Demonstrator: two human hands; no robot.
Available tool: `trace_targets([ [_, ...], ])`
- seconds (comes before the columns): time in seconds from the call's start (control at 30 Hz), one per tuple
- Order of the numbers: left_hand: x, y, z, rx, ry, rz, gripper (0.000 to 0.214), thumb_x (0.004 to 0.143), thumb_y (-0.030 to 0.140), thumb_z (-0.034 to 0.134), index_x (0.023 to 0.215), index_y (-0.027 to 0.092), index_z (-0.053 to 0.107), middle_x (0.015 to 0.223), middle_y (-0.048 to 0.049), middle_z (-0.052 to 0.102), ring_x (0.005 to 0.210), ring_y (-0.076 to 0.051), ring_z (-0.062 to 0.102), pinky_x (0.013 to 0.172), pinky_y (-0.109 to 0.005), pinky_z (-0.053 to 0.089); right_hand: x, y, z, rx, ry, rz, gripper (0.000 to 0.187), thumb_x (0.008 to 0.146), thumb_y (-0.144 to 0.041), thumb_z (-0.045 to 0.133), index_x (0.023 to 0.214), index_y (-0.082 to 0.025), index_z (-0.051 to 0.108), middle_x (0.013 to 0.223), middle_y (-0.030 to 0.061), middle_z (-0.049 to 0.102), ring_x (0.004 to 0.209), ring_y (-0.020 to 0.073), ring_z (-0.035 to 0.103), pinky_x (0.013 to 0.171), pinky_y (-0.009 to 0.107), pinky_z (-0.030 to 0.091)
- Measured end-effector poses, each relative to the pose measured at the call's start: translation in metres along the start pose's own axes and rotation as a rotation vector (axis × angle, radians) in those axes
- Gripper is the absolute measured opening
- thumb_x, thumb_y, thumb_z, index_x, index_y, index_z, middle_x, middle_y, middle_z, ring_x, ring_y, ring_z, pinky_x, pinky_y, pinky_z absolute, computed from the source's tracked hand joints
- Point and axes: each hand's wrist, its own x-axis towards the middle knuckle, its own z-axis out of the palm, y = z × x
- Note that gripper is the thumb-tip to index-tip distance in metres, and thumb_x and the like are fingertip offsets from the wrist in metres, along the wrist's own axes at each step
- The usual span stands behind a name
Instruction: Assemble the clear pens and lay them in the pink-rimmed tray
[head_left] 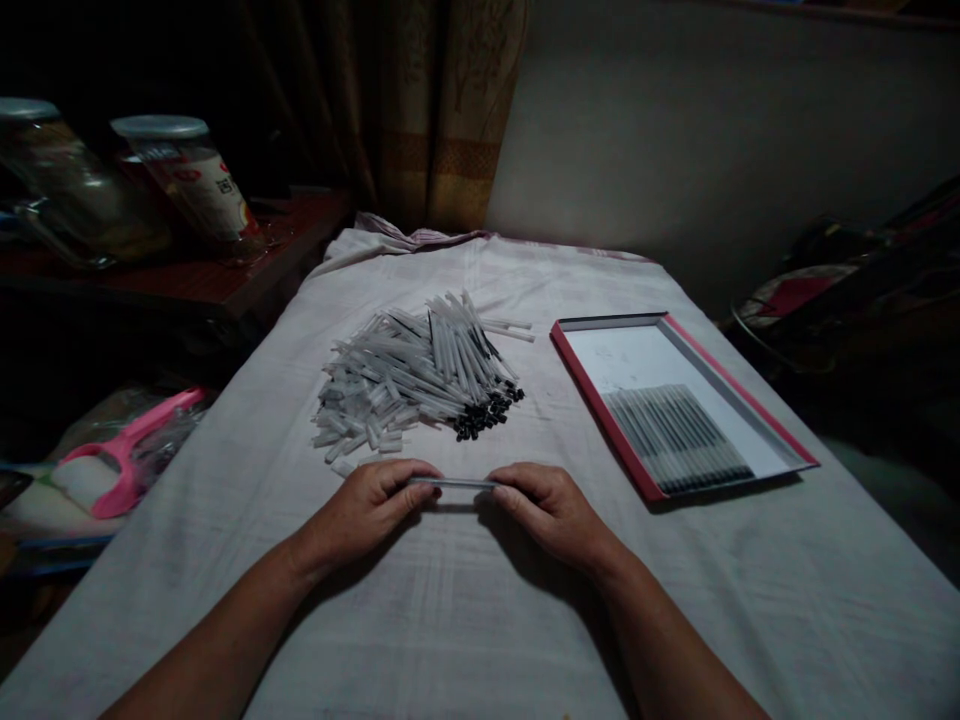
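A slim pen [459, 484] lies level between my two hands, just above the cloth. My left hand [386, 497] pinches one end of it, and my right hand [541, 505] pinches the other. Both ends are hidden by the fingers. Beyond my hands is a heap of clear pen barrels [397, 350], with small translucent caps [367, 415] at its front left. Small black plugs [487, 415] gather at the heap's front right. To the right, a shallow red-edged box [622, 425] holds a row of assembled pens [675, 437] in its near part.
A pale checked cloth [465, 620] covers the table. On the left, jars with lids [199, 185] stand on a dark red wooden surface [247, 270]. Below it lies a pink plastic object [124, 465] among bags. A curtain [420, 110] and a wall [675, 120] close off the back.
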Motion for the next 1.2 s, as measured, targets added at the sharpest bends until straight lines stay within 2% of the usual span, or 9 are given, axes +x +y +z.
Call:
trace_targets([
  [0.1, -0.001, -0.004, -0.003, -0.061, -0.103, -0.027, 0.034, 0.094, 0.043, 0.049, 0.104, 0.018, 0.069, 0.084, -0.004, 0.069, 0.069, -0.013, 0.06, 0.062, -0.022, 0.048, 0.0, 0.0, 0.0, -0.008, -0.016, 0.002, 0.025, 0.093, -0.029, 0.053, 0.093, -0.018, 0.075, 0.083, 0.0059, 0.075, 0.076, 0.0176, 0.068, 0.07, 0.027, 0.049],
  [0.2, -0.001, -0.008, -0.001, -0.13, -0.136, -0.073, 0.035, 0.094, 0.045, 0.05, 0.103, 0.016, 0.068, 0.08, -0.0038, 0.068, 0.064, -0.012, 0.058, 0.058, -0.021, 0.048, 0.001, -0.001, -0.002, -0.007, -0.064, 0.004, 0.026, 0.094, -0.029, 0.052, 0.093, -0.018, 0.075, 0.082, 0.0054, 0.075, 0.075, 0.0167, 0.068, 0.07, 0.026, 0.048],
  [0.37, -0.001, -0.007, 0.004, -0.246, -0.068, -0.143, 0.037, 0.088, 0.049, 0.058, 0.101, 0.016, 0.07, 0.075, -0.0048, 0.069, 0.054, -0.011, 0.056, 0.051, -0.022, 0.046, 0.002, -0.003, -0.004, -0.012, -0.103, 0.005, 0.027, 0.095, -0.029, 0.052, 0.093, -0.018, 0.076, 0.08, 0.0049, 0.074, 0.074, 0.0167, 0.067, 0.069, 0.026, 0.048],
  [0.57, -0.001, -0.007, 0.006, -0.275, -0.008, -0.141, 0.04, 0.084, 0.047, 0.064, 0.108, 0.017, 0.073, 0.075, -0.0065, 0.072, 0.053, -0.012, 0.059, 0.051, -0.023, 0.049, 0.002, -0.003, -0.002, -0.036, -0.089, -0.001, 0.028, 0.096, -0.031, 0.051, 0.094, -0.019, 0.076, 0.08, 0.005, 0.075, 0.073, 0.0171, 0.067, 0.069, 0.027, 0.049],
  [0.93, -0.001, -0.01, 0.008, -0.242, -0.05, -0.089, 0.036, 0.089, 0.043, 0.06, 0.109, 0.017, 0.073, 0.081, -0.0089, 0.074, 0.059, -0.014, 0.062, 0.057, -0.025, 0.053, 0.003, -0.002, -0.002, -0.043, -0.085, -0.024, 0.028, 0.095, -0.028, 0.05, 0.091, -0.018, 0.076, 0.078, 0.0049, 0.073, 0.072, 0.0165, 0.066, 0.068, 0.025, 0.047],
  [1.07, 0.002, -0.008, 0.007, -0.294, -0.067, -0.117, 0.035, 0.087, 0.043, 0.062, 0.107, 0.017, 0.073, 0.078, -0.0075, 0.073, 0.06, -0.014, 0.062, 0.056, -0.024, 0.051, 0.004, -0.007, 0.001, -0.055, -0.114, 0.009, 0.027, 0.095, -0.027, 0.05, 0.094, -0.019, 0.075, 0.083, 0.0048, 0.074, 0.075, 0.0167, 0.067, 0.07, 0.025, 0.048],
  [1.13, 0.003, -0.006, 0.005, -0.344, -0.065, -0.145, 0.038, 0.085, 0.044, 0.065, 0.111, 0.016, 0.072, 0.077, -0.0069, 0.072, 0.06, -0.014, 0.061, 0.057, -0.024, 0.05, 0.003, -0.01, 0.001, -0.069, -0.143, 0.006, 0.027, 0.096, -0.027, 0.049, 0.1, -0.02, 0.074, 0.088, 0.005, 0.075, 0.079, 0.0176, 0.068, 0.073, 0.026, 0.049],
  [1.2, 0.004, -0.004, 0.002, -0.396, -0.048, -0.167, 0.049, 0.082, 0.044, 0.069, 0.123, 0.017, 0.066, 0.078, -0.0063, 0.07, 0.061, -0.013, 0.062, 0.055, -0.023, 0.048, 0.002, -0.012, -0.003, -0.104, -0.114, -0.005, 0.026, 0.095, -0.026, 0.049, 0.104, -0.021, 0.074, 0.094, 0.0057, 0.076, 0.084, 0.019, 0.069, 0.077, 0.029, 0.05],
])
